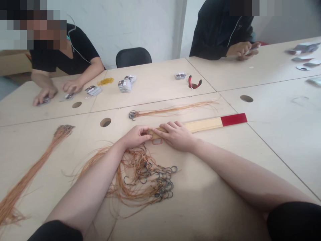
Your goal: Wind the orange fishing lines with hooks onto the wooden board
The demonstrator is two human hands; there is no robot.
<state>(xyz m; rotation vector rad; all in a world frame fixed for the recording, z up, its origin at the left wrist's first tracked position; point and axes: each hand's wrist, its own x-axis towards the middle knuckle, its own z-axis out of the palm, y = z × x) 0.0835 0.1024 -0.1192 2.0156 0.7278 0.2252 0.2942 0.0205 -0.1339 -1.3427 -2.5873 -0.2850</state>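
1. Here, the left hand [136, 136] pinches a flat, red-ended strip [205, 125] on the bench [213, 180], the right hand [179, 138] laying fingers [163, 134] across it, grip unclear.
2. Curved metal hooks [162, 190] tangle with orange line [122, 184].
3. Printed packs [124, 86] prove illegible.

We faced a broad pale wood-topped table [215, 187] that filled most of our view, its surface divided into panels by thin, dark seams [50, 118], one running across and others slanting toward the far edge. Round cable holes [105, 122] pierced the panels on our left and right. Beyond the far edge we saw the backrest of a black chair [133, 57], close to a plain whitish wall [155, 30]. A vertical edge [184, 23] broke that wall, and to our right stood a greyer stretch. At far left we made out a brown cardboard box [15, 63]. Soft, diffuse light fell over the tabletop.
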